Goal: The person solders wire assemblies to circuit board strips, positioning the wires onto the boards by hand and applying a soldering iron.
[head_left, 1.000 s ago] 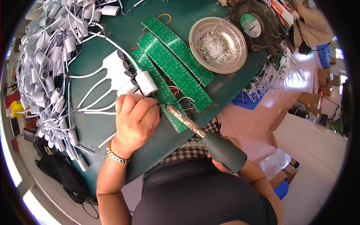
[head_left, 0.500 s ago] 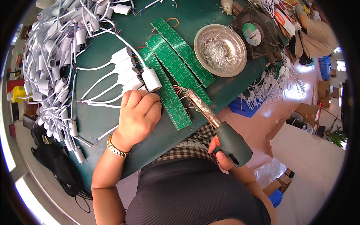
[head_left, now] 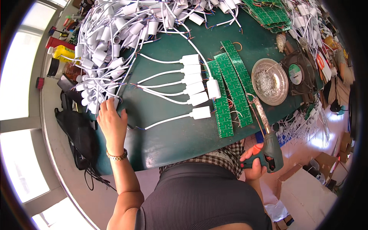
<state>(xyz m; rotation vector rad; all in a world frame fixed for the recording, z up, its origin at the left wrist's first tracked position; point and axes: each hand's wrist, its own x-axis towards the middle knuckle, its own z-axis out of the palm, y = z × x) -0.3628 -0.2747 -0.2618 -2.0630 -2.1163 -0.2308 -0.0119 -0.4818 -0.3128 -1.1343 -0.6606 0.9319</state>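
My left hand [head_left: 113, 124], a metal watch on its wrist, reaches the near end of a heap of white cylindrical sockets with cables [head_left: 111, 57]. Its fingers are stretched and the thumb stands apart; the fingertips partly cover a white piece there. In my right hand [head_left: 253, 166] is a dark green soldering gun [head_left: 273, 147], gripped by its handle, its tip up near the circuit boards. Three green circuit board strips [head_left: 224, 119] lie side by side. Along their left edge sit several wired white sockets [head_left: 200, 112], their cables pointing left.
Right of the boards stands a metal bowl [head_left: 281, 97] with silvery scraps, beside a black fan [head_left: 301, 74]. More green boards [head_left: 268, 15] are stacked at the far right. A black bag [head_left: 78, 134] lies left of the table. Another person [head_left: 341, 80] is at the right edge.
My left hand has left the row of sockets beside the boards and moved left to the heap, opening. The soldering gun remains in my right hand. The view has shifted left.
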